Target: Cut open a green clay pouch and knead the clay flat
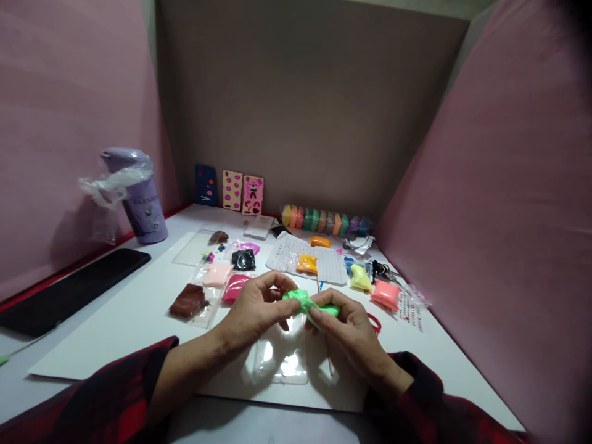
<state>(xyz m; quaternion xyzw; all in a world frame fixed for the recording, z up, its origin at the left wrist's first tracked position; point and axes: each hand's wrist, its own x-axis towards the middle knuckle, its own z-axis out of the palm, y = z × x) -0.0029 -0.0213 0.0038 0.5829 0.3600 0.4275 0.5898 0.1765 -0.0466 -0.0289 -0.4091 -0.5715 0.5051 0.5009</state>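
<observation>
Dim overall, with white glare on the clear plastic (281,364) and a blurred, black upper-right corner

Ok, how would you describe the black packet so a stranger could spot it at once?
On the white board, start at the left hand, which pinches green clay. Just beyond it lies a crimson packet, with the glossy black packet behind that. Its black colour sets it apart from the peach packet and pink packet nearby.

Head view, forward, perhaps slightly downward.
</observation>
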